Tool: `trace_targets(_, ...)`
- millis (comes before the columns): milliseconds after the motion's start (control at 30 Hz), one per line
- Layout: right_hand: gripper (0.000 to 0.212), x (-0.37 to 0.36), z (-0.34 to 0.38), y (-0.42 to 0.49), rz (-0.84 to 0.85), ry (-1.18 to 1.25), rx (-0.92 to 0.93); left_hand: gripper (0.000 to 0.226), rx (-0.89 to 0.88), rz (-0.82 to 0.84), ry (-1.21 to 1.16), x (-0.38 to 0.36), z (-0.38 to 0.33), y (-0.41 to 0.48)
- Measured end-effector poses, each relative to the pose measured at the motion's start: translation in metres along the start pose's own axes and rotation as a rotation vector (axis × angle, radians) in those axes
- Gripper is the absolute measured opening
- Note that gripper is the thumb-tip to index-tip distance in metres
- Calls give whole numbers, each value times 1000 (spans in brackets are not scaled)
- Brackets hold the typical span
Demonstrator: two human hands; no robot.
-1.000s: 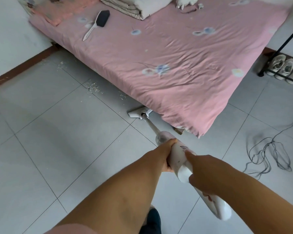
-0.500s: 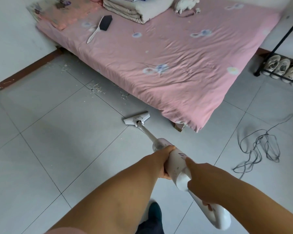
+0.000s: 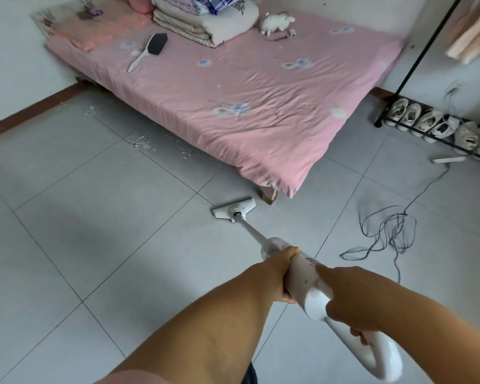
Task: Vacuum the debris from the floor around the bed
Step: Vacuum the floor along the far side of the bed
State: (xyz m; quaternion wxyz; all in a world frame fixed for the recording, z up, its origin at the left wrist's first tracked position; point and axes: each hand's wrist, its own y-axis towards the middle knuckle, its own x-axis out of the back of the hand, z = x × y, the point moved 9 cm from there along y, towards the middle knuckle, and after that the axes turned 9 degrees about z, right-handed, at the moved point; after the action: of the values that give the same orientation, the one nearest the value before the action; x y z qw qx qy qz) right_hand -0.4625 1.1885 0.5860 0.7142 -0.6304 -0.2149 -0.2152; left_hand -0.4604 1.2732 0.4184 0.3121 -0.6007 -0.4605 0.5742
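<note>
I hold a white stick vacuum (image 3: 302, 278) with both hands. My left hand (image 3: 281, 270) grips its body near the clear dust cup. My right hand (image 3: 349, 300) grips the handle further back. The vacuum's floor head (image 3: 234, 207) rests flat on the grey tiles just in front of the near corner of the bed (image 3: 247, 106), which has a pink sheet. Pale debris (image 3: 142, 142) lies scattered on the floor along the bed's left side, with more crumbs (image 3: 186, 155) nearer and some (image 3: 90, 110) by the wall.
A tangled grey cord (image 3: 391, 231) lies on the floor at right. Several pale shoes (image 3: 432, 124) sit on a black rack beside a black pole (image 3: 416, 59). A brush (image 3: 150, 49), folded bedding (image 3: 205, 20) and a soft toy (image 3: 275, 22) lie on the bed.
The vacuum head has been pulled back from under the bed's edge onto the open tiles. The view has drawn back and now shows more of the bed and room.
</note>
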Motion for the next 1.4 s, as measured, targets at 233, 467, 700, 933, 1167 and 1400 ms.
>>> trace_targets(233, 59, -4, 39, 0, -15, -100, 79, 52, -117, 1, -191, 35, 13, -14)
trace_targets(467, 71, 12, 91, 43, -43, -207, 105, 52, -149, -22, -288, 92, -22, -16)
trace_targets(700, 74, 48, 163, 110, 12, -166, 125, 58, -83, -99, -228, 175, -104, -23)
trace_targets(933, 74, 109, 221, 175, 29, -145, 113, 63, -60, -124, -200, 239, -200, -19)
trace_targets(1167, 73, 129, 243, 214, 54, -88, 107, 63, -62, -151, -180, 270, -243, -11)
trace_targets(1400, 74, 118, 228, 199, -29, -52, 152, 62, -38, -127, -174, 254, -220, -11)
